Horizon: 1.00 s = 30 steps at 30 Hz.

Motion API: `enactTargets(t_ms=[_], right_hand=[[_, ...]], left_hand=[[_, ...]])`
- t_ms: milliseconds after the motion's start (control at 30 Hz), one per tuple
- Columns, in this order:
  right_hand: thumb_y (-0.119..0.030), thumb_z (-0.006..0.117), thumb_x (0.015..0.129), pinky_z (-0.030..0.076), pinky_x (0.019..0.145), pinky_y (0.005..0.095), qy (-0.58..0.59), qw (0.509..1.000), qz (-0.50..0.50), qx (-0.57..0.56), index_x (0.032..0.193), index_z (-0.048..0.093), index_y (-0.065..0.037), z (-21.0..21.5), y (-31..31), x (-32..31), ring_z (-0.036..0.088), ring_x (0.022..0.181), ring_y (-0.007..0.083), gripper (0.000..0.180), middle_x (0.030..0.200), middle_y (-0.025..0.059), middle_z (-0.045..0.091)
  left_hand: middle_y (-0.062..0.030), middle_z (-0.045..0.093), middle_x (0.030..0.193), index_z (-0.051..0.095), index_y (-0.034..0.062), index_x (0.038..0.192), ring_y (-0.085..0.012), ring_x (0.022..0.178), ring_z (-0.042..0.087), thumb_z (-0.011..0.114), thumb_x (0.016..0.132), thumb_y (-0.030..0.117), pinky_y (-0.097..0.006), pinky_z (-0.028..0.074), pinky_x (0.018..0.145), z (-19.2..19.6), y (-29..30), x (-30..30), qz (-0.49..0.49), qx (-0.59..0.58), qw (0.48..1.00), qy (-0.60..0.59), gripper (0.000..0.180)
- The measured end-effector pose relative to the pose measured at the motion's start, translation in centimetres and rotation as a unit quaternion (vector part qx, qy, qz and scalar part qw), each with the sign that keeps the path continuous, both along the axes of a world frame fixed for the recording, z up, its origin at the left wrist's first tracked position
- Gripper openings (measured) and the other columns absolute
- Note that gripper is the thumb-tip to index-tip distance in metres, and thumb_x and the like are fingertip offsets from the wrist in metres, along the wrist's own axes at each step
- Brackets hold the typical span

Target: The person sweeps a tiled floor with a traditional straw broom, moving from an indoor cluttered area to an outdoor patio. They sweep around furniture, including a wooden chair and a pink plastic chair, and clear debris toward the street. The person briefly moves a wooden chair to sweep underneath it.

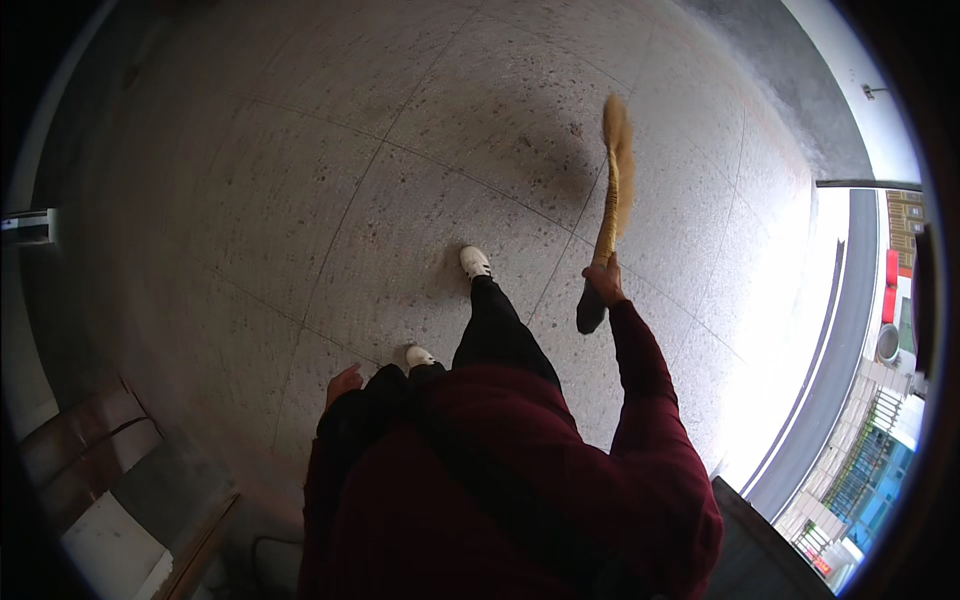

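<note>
My right hand (604, 280) is closed around a short straw broom (613, 205) out ahead of me on the right. The tan head of the broom points away from me and looks smeared by motion. Its dark end sticks out on the near side of my fingers. Whether the bristles touch the speckled floor (400, 220), I cannot tell. Low beside my left hip hangs my left hand (345, 382), with nothing visible in it and its fingers loosely apart. My two white shoes (475, 262) are on the floor, the right one farther forward.
On the right, a bright doorway (790, 330) gives onto a road (835, 330) with buildings beyond. A wall with a dark grey lower band (825, 100) bounds the far right. Brown furniture (95, 440) and a white box-like thing (115, 545) stand at the near left.
</note>
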State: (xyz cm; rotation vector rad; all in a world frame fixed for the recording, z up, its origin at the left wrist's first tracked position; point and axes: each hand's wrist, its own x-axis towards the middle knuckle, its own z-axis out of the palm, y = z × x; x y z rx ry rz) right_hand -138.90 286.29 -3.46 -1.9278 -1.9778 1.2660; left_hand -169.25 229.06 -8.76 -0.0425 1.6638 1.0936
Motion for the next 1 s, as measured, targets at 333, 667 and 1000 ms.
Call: enactTargets(t_ms=[333,667,1000], right_hand=[[-0.031,0.062,0.066,0.038,0.05,0.0481,-0.192,0.864,0.464,-0.035,0.078,0.057,-0.008,-17.0,11.8,-9.4,0.057,0.069,0.0225,0.025,0.075,0.0034,0.058],[-0.025,0.07,0.055,0.046,0.07,0.0333,0.14,0.876,0.332,-0.321,0.116,0.033,0.003,0.6,-0.7,-35.6,0.055,0.085,0.0247,0.077,0.092,0.0174,0.055],[-0.017,0.067,0.058,0.045,0.066,0.0273,0.148,0.908,0.357,-0.163,0.131,0.025,-0.007,6.0,9.3,-32.7,0.055,0.07,0.0158,0.085,0.077,0.0087,0.058]], left_hand=[[-0.0066,0.059,0.088,0.048,0.0089,0.119,-0.015,0.081,0.056,0.056,0.081,0.017,-0.029,0.044,0.074,3.6,11.0,1.1,-0.107,-0.093,0.985,0.1,0.039],[-0.0098,0.059,0.094,0.048,0.0079,0.118,-0.0182,0.085,0.057,0.054,0.083,0.021,-0.031,0.043,0.079,2.9,14.2,-0.6,-0.028,0.02,0.993,0.11,0.038],[-0.012,0.058,0.098,0.046,0.0033,0.118,-0.0213,0.088,0.056,0.051,0.084,0.023,-0.033,0.042,0.082,4.8,21.1,-11.6,-0.092,0.16,0.962,0.202,0.04]])
